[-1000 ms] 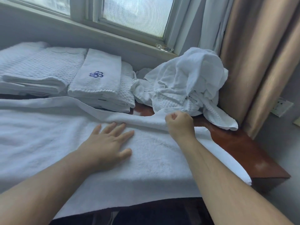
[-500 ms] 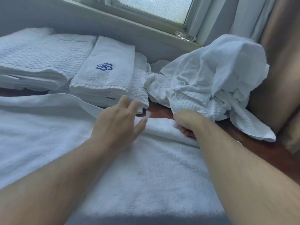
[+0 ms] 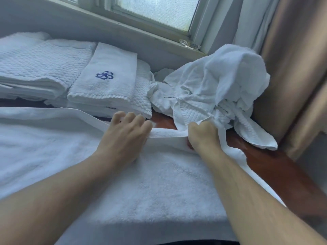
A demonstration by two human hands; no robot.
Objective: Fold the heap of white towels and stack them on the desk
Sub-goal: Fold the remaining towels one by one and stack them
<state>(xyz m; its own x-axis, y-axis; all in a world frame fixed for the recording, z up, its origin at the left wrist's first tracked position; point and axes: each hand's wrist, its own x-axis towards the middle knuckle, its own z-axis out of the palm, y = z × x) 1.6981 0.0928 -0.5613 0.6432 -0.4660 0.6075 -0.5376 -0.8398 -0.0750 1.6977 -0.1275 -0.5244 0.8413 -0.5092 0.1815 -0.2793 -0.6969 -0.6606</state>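
Spread towel (image 3: 159,183) across near part of desk (image 3: 265,165); behind it at far left, folded stack (image 3: 40,68); second folded stack (image 3: 106,85) just right of first, touching it; heap (image 3: 212,85) at far right of desk, beside curtain (image 3: 292,68), below window sill (image 3: 141,36); left hand (image 3: 123,138) and right hand (image 3: 203,137) side by side, both gripping far edge of spread towel; right hand just before heap; bare desk right of spread towel.

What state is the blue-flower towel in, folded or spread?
Folded: the blue-flower towel lies as a narrow rectangle, its doubled front edge showing.
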